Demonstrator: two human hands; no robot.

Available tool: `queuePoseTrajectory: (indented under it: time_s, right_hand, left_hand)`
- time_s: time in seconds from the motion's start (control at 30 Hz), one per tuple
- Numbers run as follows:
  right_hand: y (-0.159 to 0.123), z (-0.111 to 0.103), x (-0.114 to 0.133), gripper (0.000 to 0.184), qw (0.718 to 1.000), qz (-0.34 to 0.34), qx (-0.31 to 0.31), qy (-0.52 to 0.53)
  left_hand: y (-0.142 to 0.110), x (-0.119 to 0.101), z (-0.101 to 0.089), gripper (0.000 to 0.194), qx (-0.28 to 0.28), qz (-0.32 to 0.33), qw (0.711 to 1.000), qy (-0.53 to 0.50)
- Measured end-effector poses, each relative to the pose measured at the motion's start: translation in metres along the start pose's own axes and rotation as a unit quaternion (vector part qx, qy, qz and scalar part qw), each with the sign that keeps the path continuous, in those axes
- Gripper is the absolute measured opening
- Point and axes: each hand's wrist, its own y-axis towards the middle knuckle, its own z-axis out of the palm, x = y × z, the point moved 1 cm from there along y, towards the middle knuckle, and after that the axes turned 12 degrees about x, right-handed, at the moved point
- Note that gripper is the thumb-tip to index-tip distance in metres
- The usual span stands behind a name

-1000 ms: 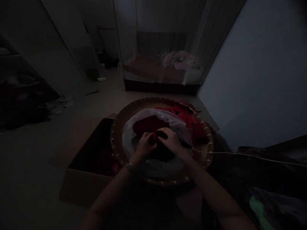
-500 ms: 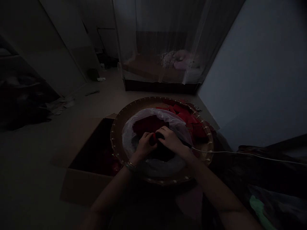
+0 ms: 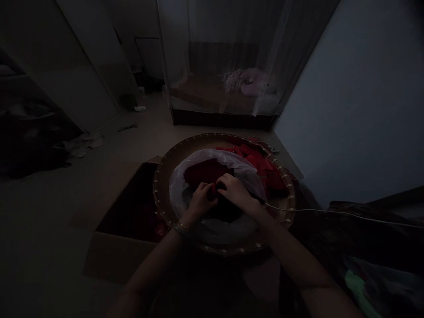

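Note:
My left hand (image 3: 201, 198), with a bracelet at the wrist, is closed on a small red piece (image 3: 212, 191) over an open plastic bag (image 3: 180, 176). My right hand (image 3: 233, 191) is closed around a black corded tool (image 3: 257, 199), its front part hidden by the fingers. The two hands almost meet at the red piece. Dark red material (image 3: 207, 170) lies in the bag just beyond them. The bag sits in a round woven bamboo tray (image 3: 165, 161). Several bright red pieces (image 3: 253, 157) are heaped on the tray's far right side. The room is very dim.
A white cord (image 3: 331, 212) runs from the tool to the right. Left of the tray stands an open cardboard box (image 3: 115, 254) with dark red things inside. A netted bed (image 3: 205, 95) is ahead, a pale wall (image 3: 357, 97) at right. Dark bags (image 3: 357, 229) lie lower right.
Almost nothing differs. Both hands stay at the small red piece, and the view has shifted very slightly.

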Motion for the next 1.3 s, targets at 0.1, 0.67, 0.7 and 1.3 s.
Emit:
queuePoseTrajectory:
  time_s: [0.1, 0.67, 0.7, 1.3]
  right_hand:
    - [-0.001, 0.003, 0.000, 0.021, 0.996, -0.023, -0.048, 0.068]
    - [-0.019, 0.021, -0.006, 0.023, 0.999, -0.027, -0.021, -0.026]
    - [-0.018, 0.020, -0.007, 0.021, 0.999, -0.027, -0.024, -0.013]
    - [-0.010, 0.019, -0.011, 0.020, 0.982, -0.013, -0.131, 0.133]
  left_hand:
    - [0.000, 0.000, 0.000, 0.047, -0.003, -0.006, 1.000, 0.002]
    - [0.000, 0.003, 0.000, 0.051, -0.001, -0.008, 1.000, 0.025]
    - [0.000, 0.003, 0.000, 0.050, -0.001, -0.010, 1.000, 0.026]
    - [-0.003, -0.007, -0.002, 0.070, 0.036, -0.029, 0.994, 0.098]
